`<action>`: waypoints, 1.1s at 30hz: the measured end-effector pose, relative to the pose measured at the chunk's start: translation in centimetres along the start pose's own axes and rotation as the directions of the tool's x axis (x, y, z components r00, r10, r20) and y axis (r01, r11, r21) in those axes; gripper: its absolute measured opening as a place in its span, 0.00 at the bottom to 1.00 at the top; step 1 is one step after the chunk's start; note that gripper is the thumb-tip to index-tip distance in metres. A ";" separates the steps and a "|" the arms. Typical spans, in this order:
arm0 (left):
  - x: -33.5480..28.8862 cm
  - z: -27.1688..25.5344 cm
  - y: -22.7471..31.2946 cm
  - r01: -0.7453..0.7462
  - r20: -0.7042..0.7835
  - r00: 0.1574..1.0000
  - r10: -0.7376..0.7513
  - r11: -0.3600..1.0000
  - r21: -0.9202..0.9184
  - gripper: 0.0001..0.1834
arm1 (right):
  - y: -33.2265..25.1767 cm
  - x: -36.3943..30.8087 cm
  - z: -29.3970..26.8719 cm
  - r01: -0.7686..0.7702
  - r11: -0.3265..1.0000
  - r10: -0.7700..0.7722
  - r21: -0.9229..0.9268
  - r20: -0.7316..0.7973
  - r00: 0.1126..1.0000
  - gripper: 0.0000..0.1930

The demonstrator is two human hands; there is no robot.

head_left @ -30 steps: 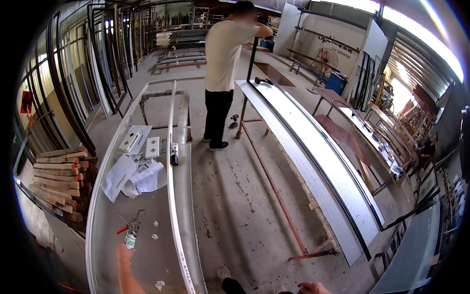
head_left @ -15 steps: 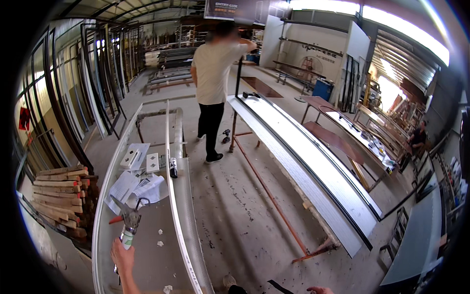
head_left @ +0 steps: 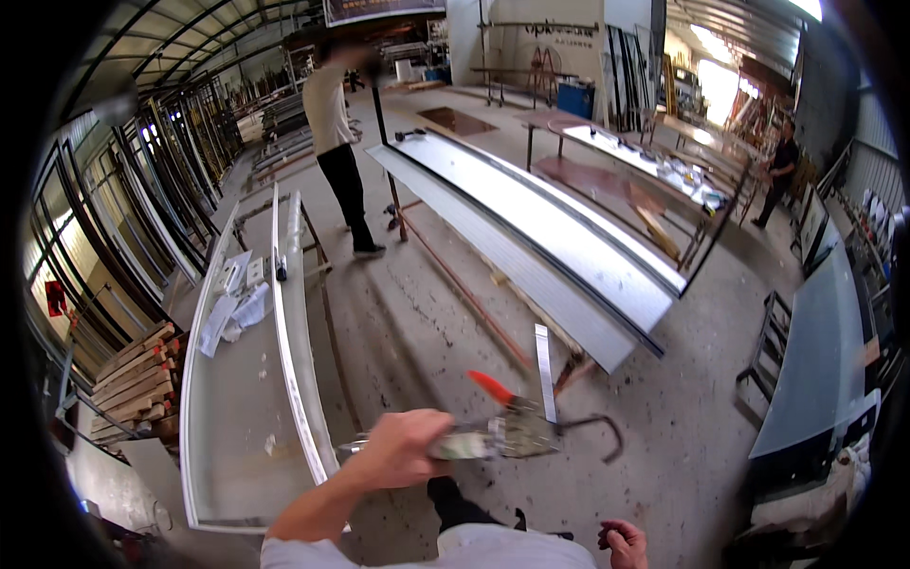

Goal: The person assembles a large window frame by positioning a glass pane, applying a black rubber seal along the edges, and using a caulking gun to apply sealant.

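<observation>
In my left hand (head_left: 408, 450) is a caulking gun (head_left: 531, 434), held sideways in front of me with the fingers wrapped round its barrel. Its red trigger piece points up, and the hooked rod end sticks out to the right. The barrel is smeared by motion. My right hand (head_left: 623, 545) hangs low at the bottom edge, fingers curled in, with nothing visible in it. A pale flat strip (head_left: 543, 365) shows just behind the gun; whether they touch, I cannot tell.
A white-framed panel (head_left: 185, 446) with papers (head_left: 248, 305) lies to the left. Long silver panels (head_left: 531, 223) rest on a rusty trestle (head_left: 464, 299) ahead. One person (head_left: 336, 133) stands at their far end, another (head_left: 782, 166) at far right. Timber (head_left: 137, 379) is stacked left.
My left hand has carried the caulking gun from over the framed panel rightward to my front, turning it sideways. The view has swung right. The near person now stands side-on.
</observation>
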State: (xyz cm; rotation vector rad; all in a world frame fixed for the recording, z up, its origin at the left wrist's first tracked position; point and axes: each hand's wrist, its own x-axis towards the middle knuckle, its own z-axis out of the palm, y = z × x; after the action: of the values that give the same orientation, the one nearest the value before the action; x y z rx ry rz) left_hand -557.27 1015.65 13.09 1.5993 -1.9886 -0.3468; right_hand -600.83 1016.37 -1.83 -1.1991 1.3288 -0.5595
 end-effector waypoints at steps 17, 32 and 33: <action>25.3 29.3 26.8 -0.684 0.472 0.492 0.732 0.660 -0.310 0.20 | -3.9 1.6 -26.7 0.531 0.504 -0.100 0.681 -0.565 0.819 0.51; 59.1 48.9 35.4 -0.933 0.164 0.214 0.963 0.251 -0.257 0.15 | -11.4 20.4 -51.5 0.545 0.412 -0.182 0.730 -0.520 0.835 0.45; 61.2 50.1 35.2 -0.936 0.177 0.229 0.957 0.267 -0.230 0.16 | -11.2 22.7 -53.5 0.547 0.426 -0.198 0.720 -0.516 0.834 0.45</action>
State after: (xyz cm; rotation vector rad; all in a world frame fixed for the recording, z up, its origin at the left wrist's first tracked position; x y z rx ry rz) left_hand -622.49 959.04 6.90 -0.0273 -2.7077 -0.1238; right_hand -641.55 974.70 8.23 -0.5223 0.8048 -1.6398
